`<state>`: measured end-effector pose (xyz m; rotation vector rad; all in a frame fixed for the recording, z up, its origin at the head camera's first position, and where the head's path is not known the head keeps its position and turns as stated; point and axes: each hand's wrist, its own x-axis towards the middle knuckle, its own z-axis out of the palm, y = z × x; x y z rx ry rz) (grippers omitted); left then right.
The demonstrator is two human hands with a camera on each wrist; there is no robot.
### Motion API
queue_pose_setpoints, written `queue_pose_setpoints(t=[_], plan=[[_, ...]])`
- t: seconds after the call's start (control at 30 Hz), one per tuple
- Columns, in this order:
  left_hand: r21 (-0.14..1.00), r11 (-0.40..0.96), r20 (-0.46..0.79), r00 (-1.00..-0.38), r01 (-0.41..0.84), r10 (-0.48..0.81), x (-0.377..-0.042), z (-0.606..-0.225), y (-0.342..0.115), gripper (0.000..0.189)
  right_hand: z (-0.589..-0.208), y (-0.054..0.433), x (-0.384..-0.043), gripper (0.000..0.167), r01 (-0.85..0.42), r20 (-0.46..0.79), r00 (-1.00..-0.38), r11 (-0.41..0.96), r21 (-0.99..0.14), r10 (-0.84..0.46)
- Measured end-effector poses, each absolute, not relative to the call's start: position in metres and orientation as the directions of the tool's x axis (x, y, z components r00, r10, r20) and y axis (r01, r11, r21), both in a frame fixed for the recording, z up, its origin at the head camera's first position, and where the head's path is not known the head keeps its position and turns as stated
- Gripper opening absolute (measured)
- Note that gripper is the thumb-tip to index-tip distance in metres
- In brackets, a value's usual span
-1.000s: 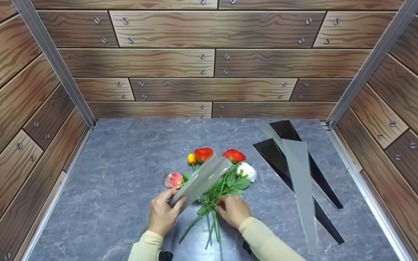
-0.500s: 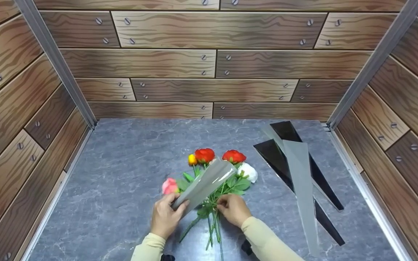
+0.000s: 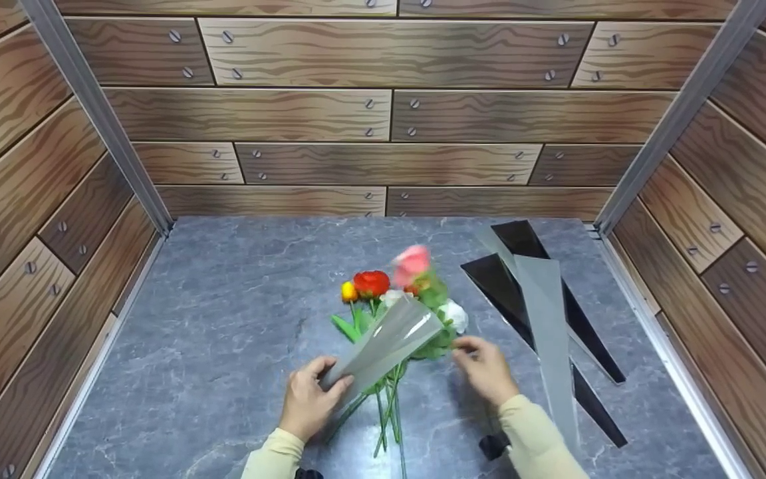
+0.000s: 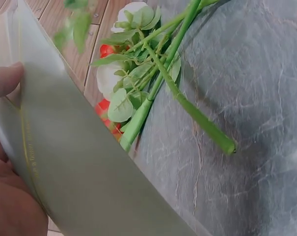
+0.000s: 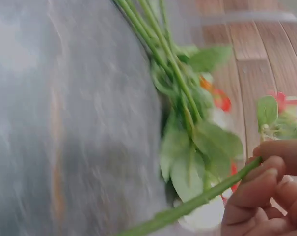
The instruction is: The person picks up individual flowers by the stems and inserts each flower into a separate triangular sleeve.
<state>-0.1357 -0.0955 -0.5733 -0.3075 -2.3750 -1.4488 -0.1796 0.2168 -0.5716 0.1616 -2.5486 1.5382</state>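
My left hand (image 3: 312, 399) grips a translucent grey flower sleeve (image 3: 383, 346) near its narrow end, thumb on top. The sleeve tilts up to the right, its wide mouth over the bunch. In the right wrist view, my right hand (image 5: 271, 191) pinches a green flower stem (image 5: 187, 206) between thumb and fingers. A pink rose (image 3: 411, 265), blurred by motion, is at the top of that stem. Below lie a red flower (image 3: 372, 284), a yellow tulip (image 3: 349, 291) and a white flower (image 3: 455, 316), stems (image 3: 380, 419) crossing toward me. The sleeve hides part of the bunch.
On the right of the grey marbled tabletop (image 3: 237, 286), several flat sleeves overlap, a grey sleeve (image 3: 546, 332) over black sleeves (image 3: 499, 286). Wood-patterned walls (image 3: 383, 113) enclose the back and sides, with metal rails (image 3: 662, 346) along the edges.
My right hand has moved right, away from the crossed stems. The pink rose has gone from left of the sleeve to above the bunch. My left hand and the sleeve have shifted slightly right.
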Motion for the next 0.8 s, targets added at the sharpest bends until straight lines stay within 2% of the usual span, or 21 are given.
queue_pose_setpoints(t=[0.27,0.5,0.63,0.8], plan=[[0.786,0.484,0.391,-0.916,0.385,0.094,-0.135,-0.575,-0.090,0.013,-0.543,0.242,-0.180,0.017,-0.018,0.046,-0.989,0.186,-0.982,0.143],[0.764,0.523,0.300,-0.925,0.379,0.232,-0.133,-0.578,-0.085,0.008,-0.522,0.253,-0.177,0.017,-0.086,0.108,-0.971,0.112,-0.990,0.213],[0.725,0.571,0.271,-0.922,0.384,0.276,-0.134,-0.580,-0.085,0.007,-0.509,0.257,-0.175,0.021,-0.121,0.140,-0.954,0.088,-0.989,0.264],[0.696,0.600,0.257,-0.917,0.395,0.305,-0.134,-0.581,-0.086,0.007,-0.495,0.263,-0.175,0.021,-0.193,0.176,-0.926,-0.020,-0.981,0.335]])
